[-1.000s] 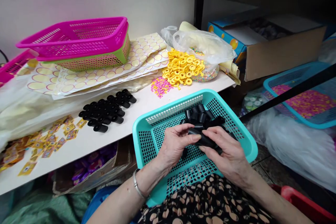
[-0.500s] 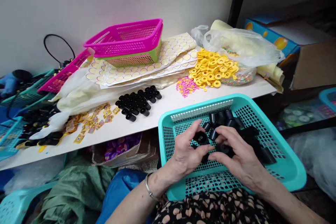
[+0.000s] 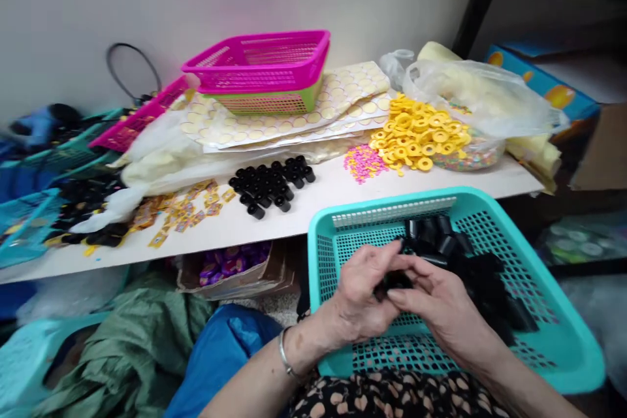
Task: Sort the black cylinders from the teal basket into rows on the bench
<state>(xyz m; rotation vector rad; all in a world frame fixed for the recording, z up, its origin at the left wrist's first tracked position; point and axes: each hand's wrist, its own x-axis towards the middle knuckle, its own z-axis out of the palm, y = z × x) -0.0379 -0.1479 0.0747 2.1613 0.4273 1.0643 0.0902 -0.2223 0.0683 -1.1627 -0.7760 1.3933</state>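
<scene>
A teal plastic basket (image 3: 490, 206) rests on my lap and holds a heap of small black plastic cylinders (image 3: 455, 248). My left hand (image 3: 365, 294) and my right hand (image 3: 438, 304) meet over the basket's middle. The fingers of both are pinched round one black cylinder (image 3: 396, 281), which they largely hide. A silver bangle sits on my left wrist.
The white table (image 3: 294, 219) carries a cluster of black cylinders (image 3: 272, 184), yellow rings (image 3: 416, 137), pink beads (image 3: 363, 163), small yellow stickers (image 3: 181, 209), sticker sheets and stacked pink and green baskets (image 3: 264, 68). Plastic bags lie right, teal baskets left, a cardboard box beneath.
The camera has swung left, showing more of the table's left end. Both hands stay over the basket; the fingers have closed tighter round the black cylinder.
</scene>
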